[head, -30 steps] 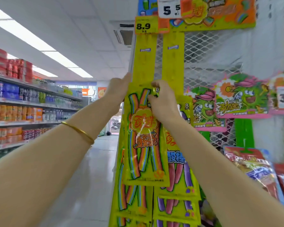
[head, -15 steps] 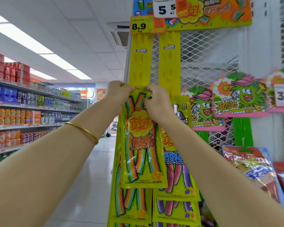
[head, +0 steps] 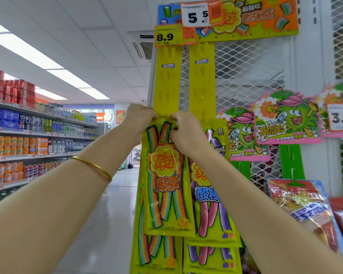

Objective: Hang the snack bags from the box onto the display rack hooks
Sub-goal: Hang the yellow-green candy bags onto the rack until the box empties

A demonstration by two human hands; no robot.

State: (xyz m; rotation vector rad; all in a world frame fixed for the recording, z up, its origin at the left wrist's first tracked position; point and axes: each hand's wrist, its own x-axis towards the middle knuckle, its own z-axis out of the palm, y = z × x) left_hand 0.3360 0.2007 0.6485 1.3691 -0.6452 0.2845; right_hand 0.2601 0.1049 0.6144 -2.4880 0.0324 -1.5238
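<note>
- The left grip [head: 141, 119] is pinching the top left corner of the rainbow sour-strip bag [head: 166, 184], fingers curled over its header edge. The right grip [head: 186, 133] is pinching the top right corner the same way, so the header is being stretched flat between them.
- Both grips are working close together at the header, probably because the hang hole sits there and has to meet a small tab. Fingers are hiding both hole and tab, so I cannot tell whether the bag is caught yet.
- The bag is hanging straight down from the grips, lying flat against the left yellow clip strip [head: 167, 82] and overlapping the top of another rainbow bag [head: 156, 252] lower on that strip.
- Above the grips the strip is showing only bare tabs, which suggests it is being filled from the bottom upward.
- Just beside it, the right yellow clip strip [head: 202, 82] is carrying purple sour-stick bags [head: 212, 204], so each strip seems to be taking one flavour.
- An 8.9 price tag [head: 166, 37] is heading the left strip, and both strips are hanging in front of a wire mesh panel [head: 245, 72].
- The supply box is not showing in view.
</note>
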